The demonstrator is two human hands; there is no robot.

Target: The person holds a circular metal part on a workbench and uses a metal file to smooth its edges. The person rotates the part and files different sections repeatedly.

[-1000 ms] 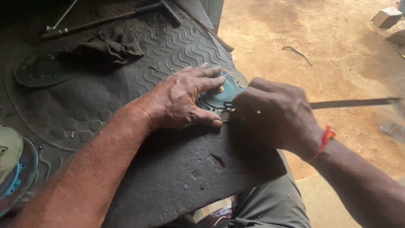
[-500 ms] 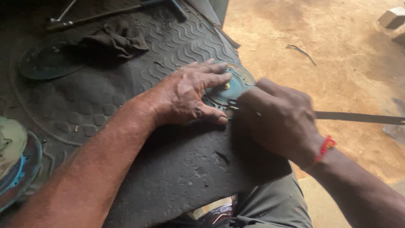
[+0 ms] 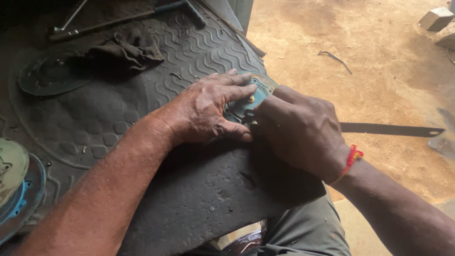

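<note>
Left hand [image 3: 208, 111] flat, fingers [image 3: 237, 90] spread, pressing round teal metal disc [image 3: 251, 97] at right edge of black rubber mat [image 3: 142, 118]. Right hand [image 3: 301, 130] closed round flat dark metal blade [image 3: 391, 129], blade jutting right past mat edge, tip at disc. Dark rag [image 3: 125, 50] and long-handled tool [image 3: 128, 19] near far edge. Round plates [image 3: 16, 189] stacked at left edge. Sandy dirt ground [image 3: 360, 61] beyond.
</note>
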